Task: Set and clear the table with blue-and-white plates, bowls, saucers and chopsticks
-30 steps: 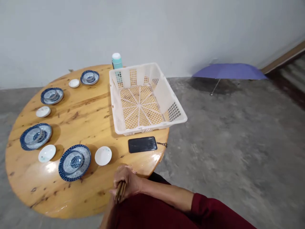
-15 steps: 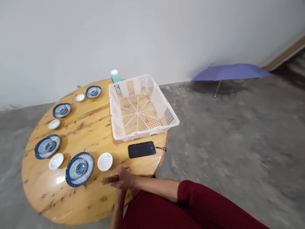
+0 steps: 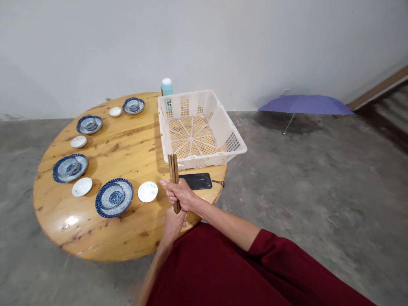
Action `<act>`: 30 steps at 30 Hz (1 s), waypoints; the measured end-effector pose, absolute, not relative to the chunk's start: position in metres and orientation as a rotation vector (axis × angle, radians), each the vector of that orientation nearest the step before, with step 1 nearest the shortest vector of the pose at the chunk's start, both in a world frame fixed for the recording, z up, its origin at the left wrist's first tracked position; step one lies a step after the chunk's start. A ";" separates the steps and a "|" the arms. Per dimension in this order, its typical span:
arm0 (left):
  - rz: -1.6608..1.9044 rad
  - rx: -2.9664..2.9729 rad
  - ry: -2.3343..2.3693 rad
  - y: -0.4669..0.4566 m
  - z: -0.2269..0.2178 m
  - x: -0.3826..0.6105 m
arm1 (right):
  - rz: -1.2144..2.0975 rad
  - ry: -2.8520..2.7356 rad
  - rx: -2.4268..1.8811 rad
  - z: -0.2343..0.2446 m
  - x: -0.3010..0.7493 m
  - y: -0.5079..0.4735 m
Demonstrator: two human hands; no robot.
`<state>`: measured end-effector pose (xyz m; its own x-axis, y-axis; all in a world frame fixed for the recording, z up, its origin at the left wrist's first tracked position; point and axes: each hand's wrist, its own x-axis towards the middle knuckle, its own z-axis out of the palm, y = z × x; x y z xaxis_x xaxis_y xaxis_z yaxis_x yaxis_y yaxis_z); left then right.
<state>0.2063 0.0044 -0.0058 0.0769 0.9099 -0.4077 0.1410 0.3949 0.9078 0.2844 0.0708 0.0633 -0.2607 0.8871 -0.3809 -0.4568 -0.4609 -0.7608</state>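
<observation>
varnished wooden table (image 3: 137,146): dial for the clock
blue-rimmed plates (image 3: 128,197): four, from 7 round to 12, bearing bowls (image 3: 113,195)
left hand (image 3: 174,224): 4 o'clock, by the lower end of the wooden chopsticks (image 3: 174,169); cannot tell its grip
right hand (image 3: 184,194): 4 o'clock, wrapped round the near-upright bundle
plastic basket (image 3: 207,160): 2 o'clock
smartphone (image 3: 199,181): 3 o'clock, partly hidden
purple umbrella (image 3: 306,104): floor, beyond 2

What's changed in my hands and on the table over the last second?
The bundle of sticks swung from pointing down toward you to pointing up toward the basket. Now your right hand grips its middle, with your left hand around the lower end. The phone, basket and blue-rimmed plates stayed put.
</observation>
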 end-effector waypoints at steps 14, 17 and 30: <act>0.797 0.757 1.165 -0.005 0.000 0.197 | 1.492 -1.283 -1.214 0.056 0.289 0.045; 0.832 0.711 1.130 -0.004 0.002 0.202 | 1.511 -1.395 -1.242 0.058 0.297 0.040; 1.063 0.985 1.172 0.032 0.044 0.180 | 1.486 -1.627 -1.131 0.140 0.341 0.140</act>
<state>0.1800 0.0323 0.0436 0.0710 0.9743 -0.2138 -0.1178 0.2210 0.9681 0.3410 0.1400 0.1396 -0.4146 0.9061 -0.0844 0.1658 -0.0160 -0.9860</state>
